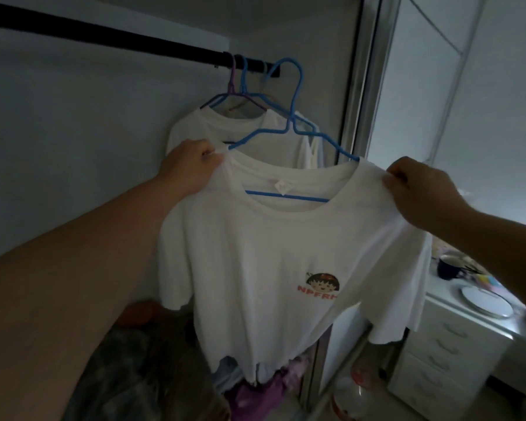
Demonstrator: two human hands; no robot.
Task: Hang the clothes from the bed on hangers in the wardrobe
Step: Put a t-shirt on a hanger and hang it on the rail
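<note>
Red letters "NPFRH" sit under a cartoon face on the white shirt [274,262]. My left hand [192,165] and right hand [422,186] pinch its shoulders with curled fingers on a blue hanger [289,129], below the wardrobe rail [104,34].

White cartoon-print T-shirt [255,253]: thin matt cloth, ragged hem.
Blue wire hanger [289,129]: smooth coated wire.
Black wardrobe rail [104,38]: smooth, matt.
Wardrobe door frame [362,86]: brushed, shiny metal.
White round plate [483,302]: glossy.
White drawer unit [447,360]: smooth, faint sheen.
</note>
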